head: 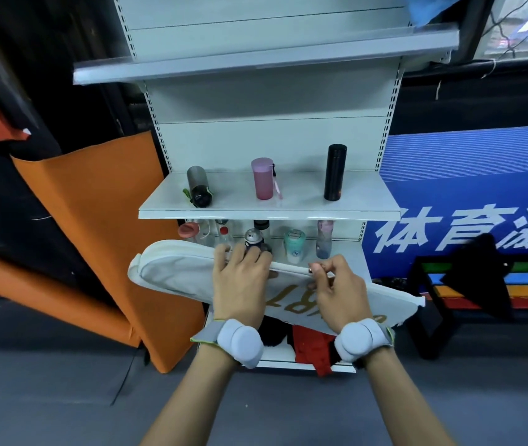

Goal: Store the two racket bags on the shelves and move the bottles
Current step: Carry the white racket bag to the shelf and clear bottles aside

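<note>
Racket bag (172,272): white, flat, with gold lettering; held level in front of the lower shelf (346,252), its rounded end reaching out past the left fingers and its narrow end past the right fingers.
Left hand (240,278): laid palm down on the bag's top face; fingers (221,255) are slightly spread and curled over the far edge of the bag.
Right hand (336,284): thumb and forefinger are pressed together, pinching a small zipper pull (310,269) on the bag's far edge; the other fingers are curled loosely.
Wrist bands (240,346): grey-white padded units, one strapped on each wrist.
Middle shelf (269,215): above and beyond both sets of fingers; three bottles are stood well apart on it.
Steel bottle (198,186): beyond the left fingers, tilted.
Pink bottle (262,178): between the other two, upright.
Black flask (335,172): beyond the right fingers, upright.
Lower-shelf bottles (294,249): a row just beyond the fingertips, partly hidden by the bag and the shelf above.
Red cloth (312,349): below the bag, near the right wrist.
</note>
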The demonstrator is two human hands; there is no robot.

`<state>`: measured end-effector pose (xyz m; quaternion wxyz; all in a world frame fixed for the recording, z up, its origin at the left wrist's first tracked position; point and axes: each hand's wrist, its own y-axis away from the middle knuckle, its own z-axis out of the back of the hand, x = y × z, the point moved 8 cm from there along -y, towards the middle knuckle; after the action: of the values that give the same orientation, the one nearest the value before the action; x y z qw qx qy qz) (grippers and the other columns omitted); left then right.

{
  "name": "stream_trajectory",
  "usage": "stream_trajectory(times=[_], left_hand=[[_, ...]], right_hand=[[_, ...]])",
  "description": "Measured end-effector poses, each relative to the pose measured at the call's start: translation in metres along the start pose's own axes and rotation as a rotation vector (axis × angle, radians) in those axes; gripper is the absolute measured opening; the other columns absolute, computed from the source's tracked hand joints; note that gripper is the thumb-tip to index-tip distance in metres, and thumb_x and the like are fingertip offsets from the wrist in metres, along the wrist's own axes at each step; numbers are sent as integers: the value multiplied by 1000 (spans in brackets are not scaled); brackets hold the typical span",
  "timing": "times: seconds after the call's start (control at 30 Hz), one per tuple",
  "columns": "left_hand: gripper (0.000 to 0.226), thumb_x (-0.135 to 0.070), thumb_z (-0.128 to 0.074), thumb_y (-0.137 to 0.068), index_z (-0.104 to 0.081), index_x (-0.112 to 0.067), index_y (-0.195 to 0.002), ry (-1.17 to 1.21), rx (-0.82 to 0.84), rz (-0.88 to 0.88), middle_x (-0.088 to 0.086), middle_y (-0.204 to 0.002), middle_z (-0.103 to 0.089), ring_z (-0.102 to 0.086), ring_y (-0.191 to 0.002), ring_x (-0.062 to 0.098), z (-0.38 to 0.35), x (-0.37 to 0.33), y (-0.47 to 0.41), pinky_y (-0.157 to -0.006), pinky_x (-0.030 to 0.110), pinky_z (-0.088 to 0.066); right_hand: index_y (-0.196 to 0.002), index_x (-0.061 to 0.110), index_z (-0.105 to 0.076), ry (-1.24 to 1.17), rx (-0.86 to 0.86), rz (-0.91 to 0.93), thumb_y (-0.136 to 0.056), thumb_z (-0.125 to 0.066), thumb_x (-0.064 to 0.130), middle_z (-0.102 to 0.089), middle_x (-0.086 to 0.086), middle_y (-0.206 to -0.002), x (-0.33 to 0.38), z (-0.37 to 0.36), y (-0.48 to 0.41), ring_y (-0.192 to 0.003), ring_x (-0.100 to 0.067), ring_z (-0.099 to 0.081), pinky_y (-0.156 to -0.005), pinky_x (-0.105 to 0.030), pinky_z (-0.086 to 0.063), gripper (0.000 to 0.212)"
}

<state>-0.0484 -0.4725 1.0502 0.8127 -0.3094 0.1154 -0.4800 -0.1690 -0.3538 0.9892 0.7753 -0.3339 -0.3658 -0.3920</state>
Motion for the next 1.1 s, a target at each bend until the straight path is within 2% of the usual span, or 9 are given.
stream_trajectory(times=[0.23, 0.37, 0.47, 0.53, 0.63, 0.7, 0.8, 0.9, 1.1], left_hand=[[13, -37, -72, -82, -68, -25, -80, 25, -44, 144, -7, -78, -68, -59, -84, 23, 8, 52, 5, -102, 42, -29], [11, -32, -71, -83, -69, -21, -85, -17, 19, 230, -1, -81, -68, -61, -89, 27, -1, 75, 10, -112, 50, -23], [12, -20, -69, -85, -68, -20, -96, -54, 140, 260, 1, -96, -69, -59, -106, 27, -16, 73, 14, -118, 58, -9], [25, -29, -65, -89, -64, -23, -113, -32, 266, 218, -1, -111, -66, -53, -120, 23, -32, 61, 13, -119, 59, 0], [47, -46, -58, -93, -48, -28, -135, 103, 429, 113, -3, -132, -55, -41, -132, 21, -55, 33, 14, -121, 50, -9], [51, -41, -59, -92, -43, -28, -139, 163, 488, 48, -2, -135, -53, -43, -130, 23, -64, 13, 14, -115, 41, -26], [42, -24, -54, -91, -47, -31, -131, 193, 545, 38, 0, -124, -62, -57, -114, 30, -73, 0, 16, -88, 39, -46], [31, -26, -49, -93, -48, -35, -122, 152, 510, 39, 0, -108, -69, -64, -100, 34, -77, 0, 21, -72, 36, -40], [30, -27, -46, -93, -50, -40, -120, 137, 430, 64, -3, -101, -70, -66, -89, 31, -83, 2, 19, -65, 34, -36]], right_hand=[[-85, 17, -47, 30, -93, -88, -98, -51, 34, -75, 1, -104, -36, 31, -16, -81, -26, -73, -78, -45, -56, 21], [-90, 17, -53, 52, -100, -173, -97, -51, 40, -75, -5, -85, -52, 43, -24, -78, -30, -69, -69, -49, -58, 23], [-89, 15, -50, 103, -72, -139, -97, -51, 36, -74, -6, -81, -43, 34, -24, -79, -31, -66, -72, -40, -53, 22], [-87, 17, -50, 115, -50, -105, -97, -51, 36, -73, -5, -81, -34, 26, -22, -78, -28, -66, -72, -39, -53, 22], [-84, 17, -49, 139, -14, -44, -97, -50, 34, -71, -6, -78, -14, 9, -16, -74, -29, -63, -68, -38, -52, 21], [-83, 17, -47, 145, 5, 26, -97, -49, 33, -67, -6, -74, 2, -2, -11, -68, -28, -58, -63, -36, -47, 22], [-81, 18, -42, 145, 19, 120, -98, -48, 30, -60, -4, -68, 19, -9, -4, -62, -25, -51, -58, -35, -39, 21], [-79, 23, -38, 129, 52, 144, -98, -49, 29, -62, -3, -72, 18, -7, -5, -65, -25, -52, -60, -36, -41, 22], [-89, 22, -43, 117, -67, 111, -98, -50, 23, -72, -5, -100, -5, 29, -20, -83, -29, -67, -75, -37, -50, 11]])
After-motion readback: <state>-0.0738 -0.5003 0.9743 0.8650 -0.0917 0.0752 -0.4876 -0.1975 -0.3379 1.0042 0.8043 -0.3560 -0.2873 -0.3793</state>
